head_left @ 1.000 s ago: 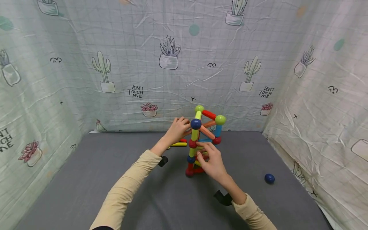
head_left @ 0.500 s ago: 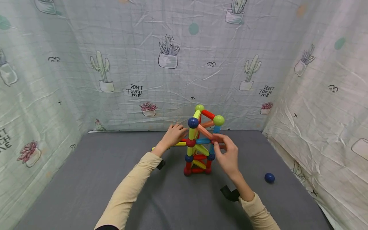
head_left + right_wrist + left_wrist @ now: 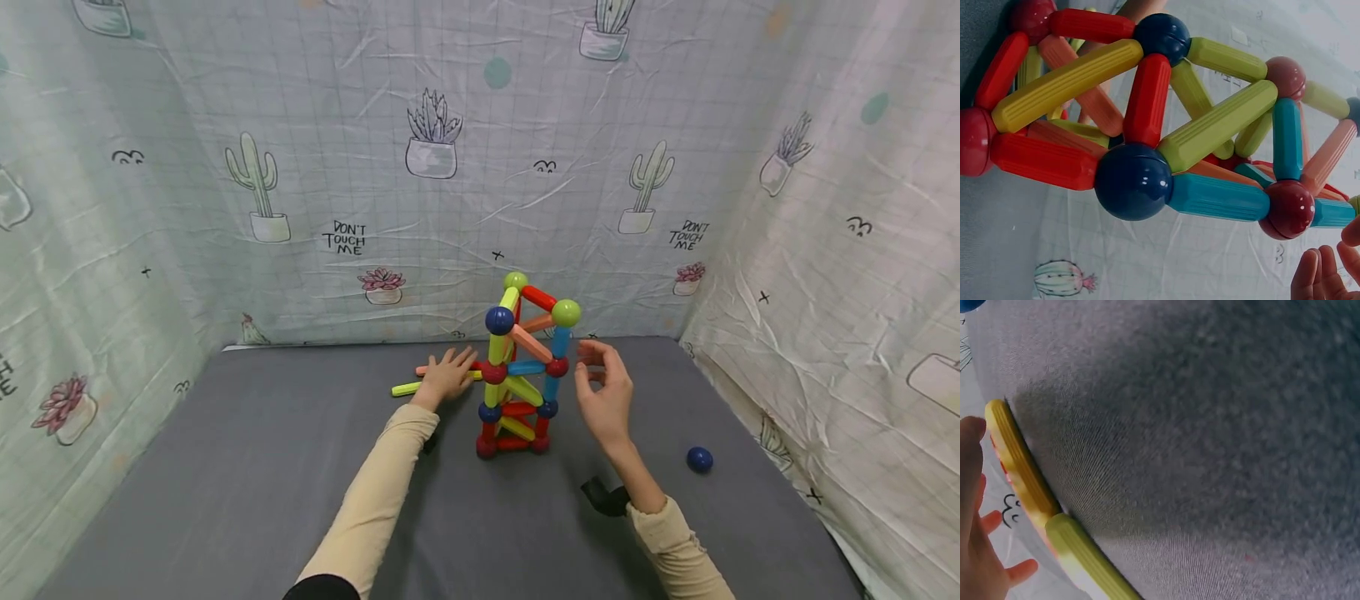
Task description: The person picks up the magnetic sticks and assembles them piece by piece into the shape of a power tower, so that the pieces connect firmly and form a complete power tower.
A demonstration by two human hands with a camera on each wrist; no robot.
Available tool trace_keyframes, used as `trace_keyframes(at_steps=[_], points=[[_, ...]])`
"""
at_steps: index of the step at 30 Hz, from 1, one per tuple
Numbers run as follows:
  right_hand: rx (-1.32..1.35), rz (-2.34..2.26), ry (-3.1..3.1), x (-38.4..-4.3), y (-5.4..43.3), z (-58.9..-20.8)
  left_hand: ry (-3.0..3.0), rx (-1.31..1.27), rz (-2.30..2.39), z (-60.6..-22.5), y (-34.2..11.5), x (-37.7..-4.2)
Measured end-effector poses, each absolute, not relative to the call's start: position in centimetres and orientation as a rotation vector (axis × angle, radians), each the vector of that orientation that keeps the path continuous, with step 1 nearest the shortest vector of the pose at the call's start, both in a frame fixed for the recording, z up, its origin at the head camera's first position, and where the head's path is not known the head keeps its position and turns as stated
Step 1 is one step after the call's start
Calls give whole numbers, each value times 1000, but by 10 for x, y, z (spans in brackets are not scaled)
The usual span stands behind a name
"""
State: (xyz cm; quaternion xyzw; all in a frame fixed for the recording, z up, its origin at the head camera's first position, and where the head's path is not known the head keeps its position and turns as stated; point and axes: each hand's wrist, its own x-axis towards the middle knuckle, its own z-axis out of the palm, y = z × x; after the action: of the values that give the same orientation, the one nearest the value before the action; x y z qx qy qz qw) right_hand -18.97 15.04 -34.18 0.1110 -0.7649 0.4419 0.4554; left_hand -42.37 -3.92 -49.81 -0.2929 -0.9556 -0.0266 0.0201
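A tall tower [image 3: 526,367] of magnetic rods and balls stands upright on the grey table. Its top carries a dark blue ball [image 3: 499,321] and two lime balls. To the tower's left, my left hand [image 3: 444,379] reaches over loose rods with its fingers spread. In the left wrist view a yellow rod [image 3: 1021,469] and a lime rod [image 3: 1088,559] lie end to end beside that hand; whether it touches them I cannot tell. My right hand [image 3: 606,396] hovers just right of the tower, fingers loosely bent and holding nothing. The right wrist view shows its fingertips [image 3: 1307,272] apart from the tower.
One loose dark blue ball [image 3: 700,460] lies on the right part of the table [image 3: 262,500]. A salmon rod [image 3: 422,371] is partly hidden behind the left hand. A cactus-print cloth [image 3: 315,150] hangs behind and along the sides.
My right hand has moved from the tower's front to its right side and off it. My left hand has left the tower's upper left and lowered over the loose rods, fingers spreading.
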Motion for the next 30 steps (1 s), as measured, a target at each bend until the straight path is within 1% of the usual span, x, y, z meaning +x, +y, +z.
trace_keyframes(at_steps=[4,5,8,12,17,20,27,30], points=[[276,1085,-1890,-192,150,-343,-3007,-885,42,-501,-38,-424],[276,1083,-1893,-193,150,-343,-3057,-866,73,-491,-37,-415],[270,1087,-1908,-194,151,-344,-3034,-860,70,-482,-41,-401],[256,1117,-1953,-201,158,-352,-2928,-872,40,-471,-47,-389],[245,1140,-2079,-203,161,-355,-2816,-881,135,-473,-54,-393],[235,1153,-2125,-195,154,-345,-2819,-875,149,-474,-56,-395],[242,1139,-2138,-197,155,-348,-2770,-864,114,-476,-59,-390],[250,1150,-2144,-204,161,-357,-2737,-856,110,-477,-61,-387]])
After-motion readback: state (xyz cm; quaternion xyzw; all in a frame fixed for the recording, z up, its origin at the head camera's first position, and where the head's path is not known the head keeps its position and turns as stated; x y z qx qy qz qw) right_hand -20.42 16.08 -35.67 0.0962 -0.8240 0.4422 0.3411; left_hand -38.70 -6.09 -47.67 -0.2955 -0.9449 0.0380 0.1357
